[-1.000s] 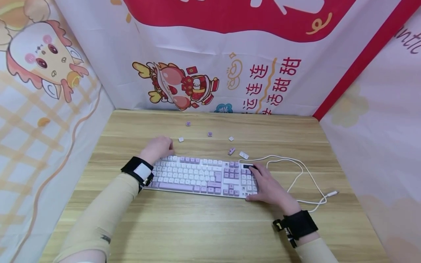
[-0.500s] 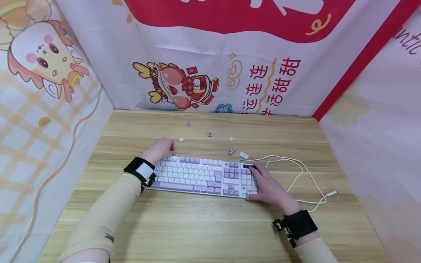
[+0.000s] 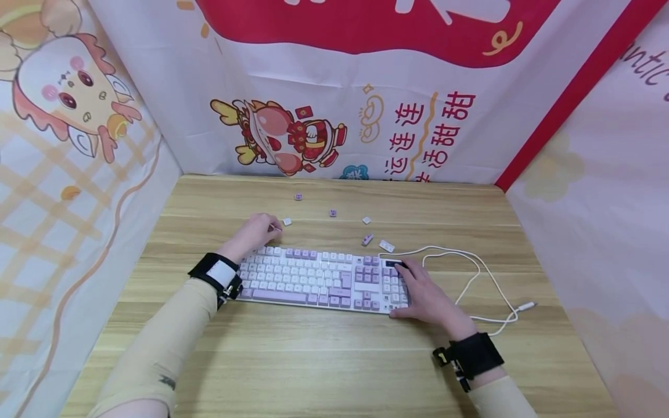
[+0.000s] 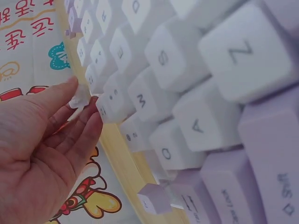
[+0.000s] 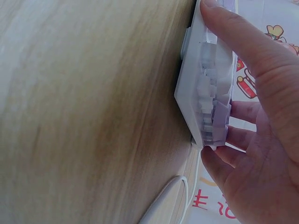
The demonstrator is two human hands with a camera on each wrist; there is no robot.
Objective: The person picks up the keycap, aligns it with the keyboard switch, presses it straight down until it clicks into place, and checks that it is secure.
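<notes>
A white and lilac keyboard [image 3: 295, 278] lies across the table, its left end partly behind my left forearm. Just past its top left corner is my left hand [image 3: 257, 230], fingers bent. In the left wrist view, a small whitish piece, apparently a keycap [image 4: 80, 97], shows between thumb and fingertips. Near that corner of the keyboard, a key place [image 4: 160, 171] shows no cap. My right hand [image 3: 425, 293] grips the keyboard's right end, thumb at the front edge and fingers over the far side. A loose white keycap [image 3: 287, 222] lies right of my left hand.
Behind the keyboard lie lilac keycaps [image 3: 298, 197], a small white one [image 3: 367, 220], a lilac piece [image 3: 367, 239] and a long white keycap [image 3: 387, 246]. A white cable [image 3: 491, 273] loops on the right. Printed cloth [image 3: 334, 75] stands around the table's back and sides.
My left hand has moved slightly up and away from the keyboard's top edge, and a pale piece now shows at its fingers. The right hand keeps its place on the keyboard.
</notes>
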